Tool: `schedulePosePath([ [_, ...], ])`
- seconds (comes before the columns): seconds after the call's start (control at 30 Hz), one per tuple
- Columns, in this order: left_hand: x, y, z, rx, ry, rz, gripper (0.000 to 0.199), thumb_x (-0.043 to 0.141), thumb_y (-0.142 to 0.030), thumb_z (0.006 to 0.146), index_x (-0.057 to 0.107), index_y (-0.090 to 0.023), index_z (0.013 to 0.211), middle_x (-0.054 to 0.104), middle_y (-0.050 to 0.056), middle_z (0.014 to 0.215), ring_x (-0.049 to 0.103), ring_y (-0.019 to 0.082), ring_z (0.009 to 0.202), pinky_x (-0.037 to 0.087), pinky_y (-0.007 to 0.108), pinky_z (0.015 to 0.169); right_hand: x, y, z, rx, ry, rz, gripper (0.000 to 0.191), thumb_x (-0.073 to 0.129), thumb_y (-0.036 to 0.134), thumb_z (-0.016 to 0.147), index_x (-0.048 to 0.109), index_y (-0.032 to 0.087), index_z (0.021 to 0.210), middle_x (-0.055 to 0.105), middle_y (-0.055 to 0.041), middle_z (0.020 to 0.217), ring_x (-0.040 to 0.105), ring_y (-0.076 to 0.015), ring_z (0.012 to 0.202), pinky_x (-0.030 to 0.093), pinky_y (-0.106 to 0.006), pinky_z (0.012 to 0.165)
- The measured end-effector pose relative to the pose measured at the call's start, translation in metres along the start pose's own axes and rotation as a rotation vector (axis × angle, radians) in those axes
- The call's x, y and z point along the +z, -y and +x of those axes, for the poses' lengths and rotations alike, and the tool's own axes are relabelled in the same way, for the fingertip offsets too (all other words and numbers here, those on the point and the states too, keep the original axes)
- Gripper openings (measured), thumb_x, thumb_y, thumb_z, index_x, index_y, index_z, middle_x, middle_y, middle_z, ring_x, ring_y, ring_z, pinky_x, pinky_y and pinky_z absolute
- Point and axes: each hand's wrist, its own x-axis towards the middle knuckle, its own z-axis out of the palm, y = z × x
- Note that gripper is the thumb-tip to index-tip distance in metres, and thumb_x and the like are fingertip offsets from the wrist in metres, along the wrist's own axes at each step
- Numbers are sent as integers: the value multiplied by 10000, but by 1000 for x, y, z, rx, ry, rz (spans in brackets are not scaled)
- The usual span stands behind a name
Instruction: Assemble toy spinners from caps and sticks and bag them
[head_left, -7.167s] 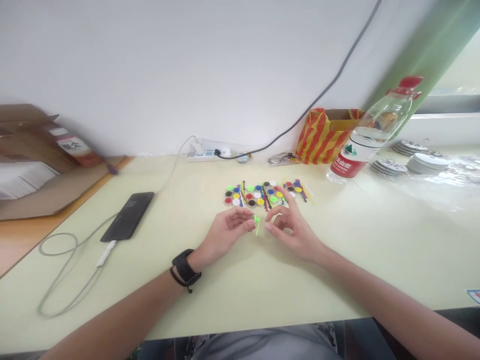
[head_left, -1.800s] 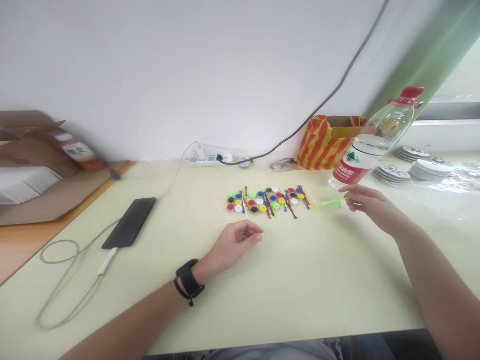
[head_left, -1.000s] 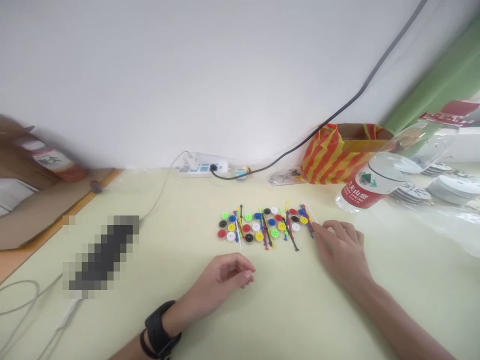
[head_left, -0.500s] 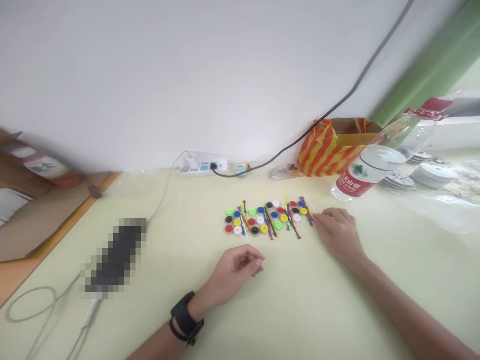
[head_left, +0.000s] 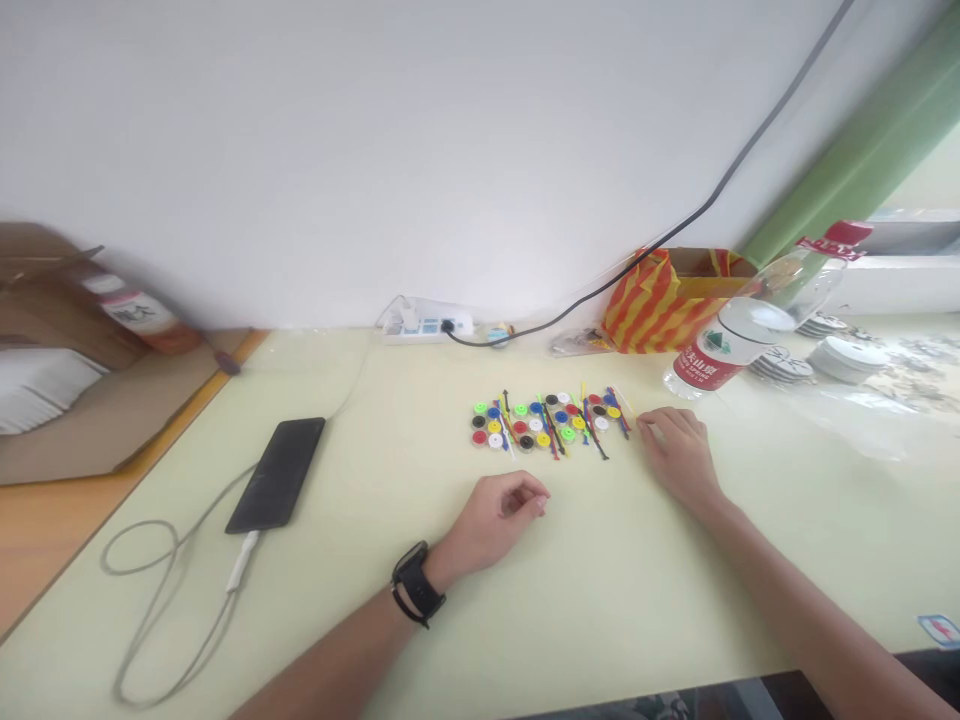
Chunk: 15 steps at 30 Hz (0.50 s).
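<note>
Small round discs in red, blue, yellow, green, black and white lie in short rows on the table. Thin coloured plastic arrows are bundled between these groups. At the right end of the row, my right hand rests on the table with thumb and forefinger together, close by a pale arrow. Whether anything is between those fingertips is hidden. My left hand is loosely curled below the discs, thumb meeting fingertips, with nothing visible in it. A black watch sits on its wrist.
A black phone on a charging cable lies at left, beside a cardboard box and a bottle. At the wall are a power strip and a striped bag. A large clear bottle and stacked white discs stand at right.
The view has shifted, showing the phone clearly and the table's front edge. My right fingertips now sit slightly farther from the end arrows. My left hand keeps its curl; the discs keep their arrangement.
</note>
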Motion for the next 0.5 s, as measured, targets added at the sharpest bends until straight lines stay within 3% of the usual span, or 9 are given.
schedulePosePath([
  [0.2, 7, -8, 0, -15, -12, 138, 231, 655, -385, 909, 698, -159, 892, 639, 16, 735, 524, 124, 633, 399, 242, 567, -8, 8, 2, -1, -46, 34, 161, 481, 262, 963, 629, 203, 979, 706, -105, 931, 597, -297, 963, 396, -447, 872],
  [0.37, 18, -7, 15, -35, -105, 158, 263, 679, -409, 879, 673, -153, 816, 602, 2, 703, 506, 118, 621, 390, 234, 557, 1, 18, 23, 40, -144, 205, 173, 457, 321, 977, 588, 208, 991, 682, -121, 941, 619, -285, 901, 456, -421, 808],
  [0.5, 22, -7, 27, 80, -80, 218, 250, 657, -412, 896, 675, -169, 837, 414, -65, 570, 355, 93, 518, 280, 235, 510, 10, 24, 48, 139, -183, 339, 240, 409, 397, 1015, 547, 203, 1045, 688, -128, 965, 650, -267, 869, 492, -413, 794],
])
